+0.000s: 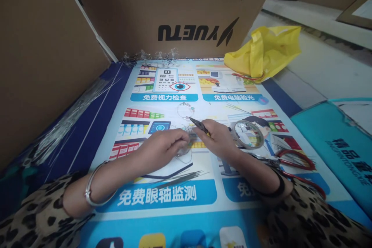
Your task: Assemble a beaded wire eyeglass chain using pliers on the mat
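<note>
My right hand [217, 137] is wrapped round a pair of needle-nose pliers [198, 124], with the dark jaws pointing up and left. Just past their tip is a small wire loop with beads [186, 111]. My left hand [167, 147] is closed in a pinch beside the pliers. Thin looped wire [187, 159] shows around its fingertips; the exact grip point is hidden. Below lies a bundle of dark straight wires [183, 178] on the printed mat [192, 217]. A roll of clear tape [248, 134] lies right of my right hand.
Red-handled scissors [296, 159] lie by my right forearm. A yellow plastic bag [261, 52] sits at the back right, a teal box [337, 139] at the right. Wire pieces [151, 57] lie before the cardboard box [180, 11]. Long silvery wires [66, 120] lie at the left.
</note>
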{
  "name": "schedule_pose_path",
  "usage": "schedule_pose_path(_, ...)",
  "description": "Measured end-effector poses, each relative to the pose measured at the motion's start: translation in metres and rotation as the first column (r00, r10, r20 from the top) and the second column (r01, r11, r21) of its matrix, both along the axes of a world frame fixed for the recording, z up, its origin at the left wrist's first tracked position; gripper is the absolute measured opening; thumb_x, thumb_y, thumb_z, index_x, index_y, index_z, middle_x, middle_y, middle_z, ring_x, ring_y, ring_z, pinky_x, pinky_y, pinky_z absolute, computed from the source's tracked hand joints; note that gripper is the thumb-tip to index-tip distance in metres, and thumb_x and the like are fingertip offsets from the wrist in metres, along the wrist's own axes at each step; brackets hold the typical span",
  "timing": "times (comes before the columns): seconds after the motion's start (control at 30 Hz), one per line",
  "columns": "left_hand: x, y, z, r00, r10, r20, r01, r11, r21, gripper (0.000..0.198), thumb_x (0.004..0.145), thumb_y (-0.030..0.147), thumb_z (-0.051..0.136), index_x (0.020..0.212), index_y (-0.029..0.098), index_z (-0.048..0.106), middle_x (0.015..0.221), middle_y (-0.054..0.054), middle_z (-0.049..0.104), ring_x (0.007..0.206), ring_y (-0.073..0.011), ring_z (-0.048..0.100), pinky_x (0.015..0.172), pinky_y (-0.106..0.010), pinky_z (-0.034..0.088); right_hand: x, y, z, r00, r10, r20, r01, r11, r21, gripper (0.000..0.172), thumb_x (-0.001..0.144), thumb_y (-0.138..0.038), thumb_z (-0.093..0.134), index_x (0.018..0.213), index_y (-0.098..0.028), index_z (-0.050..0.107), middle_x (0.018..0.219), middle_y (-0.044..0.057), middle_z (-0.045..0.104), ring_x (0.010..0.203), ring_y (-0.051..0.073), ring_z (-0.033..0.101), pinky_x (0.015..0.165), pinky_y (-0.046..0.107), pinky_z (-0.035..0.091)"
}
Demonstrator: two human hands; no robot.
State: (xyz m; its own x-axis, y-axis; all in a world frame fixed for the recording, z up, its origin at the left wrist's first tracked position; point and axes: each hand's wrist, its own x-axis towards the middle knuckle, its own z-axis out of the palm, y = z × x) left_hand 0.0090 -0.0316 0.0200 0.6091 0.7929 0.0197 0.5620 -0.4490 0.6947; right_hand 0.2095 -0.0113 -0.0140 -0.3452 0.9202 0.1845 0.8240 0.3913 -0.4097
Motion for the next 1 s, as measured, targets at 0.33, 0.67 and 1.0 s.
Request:
schedule_pose_path(0.33,0.002,-0.003,-0.022,0.965,-0.184,-0.186,0.241,0.904,0.354,0.038,0.086,0.011,0.040,0.123,0.021,0.042,0.117,-0.008,0.060,0.104,-0.0199,0.056,0.086,-0.036,0.044,-0.001,-0.001,0.005,0.998,-0.017,-0.063,0.015,1.000,-0.020,0.031,0.085,-0.041,0.039,0.062,-0.020,0.043,0.062,-0.001,0.049,0.059,0.011,0.045,0.055,0.023,0.028)
schedule_pose_path(0.67,0.003,0.000,-0.027,0.980,-0.110,-0.165,0.158,0.935,0.316,0.022,0.086,0.014,0.039,0.103,0.019,0.053,0.099,-0.006,0.065,0.090,-0.0181,0.061,0.076,-0.032,0.048,-0.001,-0.001,0.006,0.988,-0.093,-0.121,0.092,0.996,-0.015,0.035,0.084,-0.044,0.039,0.059,-0.021,0.037,0.056,-0.003,0.043,0.054,0.010,0.042,0.052,0.022,0.027)
schedule_pose_path(1.0,-0.009,0.009,-0.015,0.999,-0.023,-0.044,0.043,0.851,0.524,0.014,0.086,0.018,0.045,0.089,0.018,0.058,0.094,-0.004,0.065,0.092,-0.0178,0.057,0.082,-0.034,0.043,-0.001,-0.002,0.006,0.991,-0.075,-0.106,0.074,0.997,-0.016,0.033,0.084,-0.043,0.038,0.060,-0.021,0.037,0.058,-0.002,0.044,0.055,0.011,0.043,0.053,0.023,0.028)
